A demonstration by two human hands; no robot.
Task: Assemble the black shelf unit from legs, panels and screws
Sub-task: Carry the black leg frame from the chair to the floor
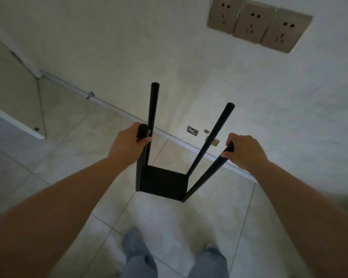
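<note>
Pale tiled floor (169, 217) below a wall with three sockets (257, 23). I see one black shelf unit (163, 182), panel down, four legs pointing up; my left hand (129, 143) and right hand (243, 149) each grip a near leg.

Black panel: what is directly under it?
Pale floor tiles surround the black panel; whatever lies directly beneath is covered. Four legs rise from it.

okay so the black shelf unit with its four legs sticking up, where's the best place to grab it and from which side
Best by the tops of the two near legs, from above and from the near side. The black shelf unit has one panel low down and four legs rising free, so the leg tops are within reach. The left hand and right hand already grip there, one each.
</note>
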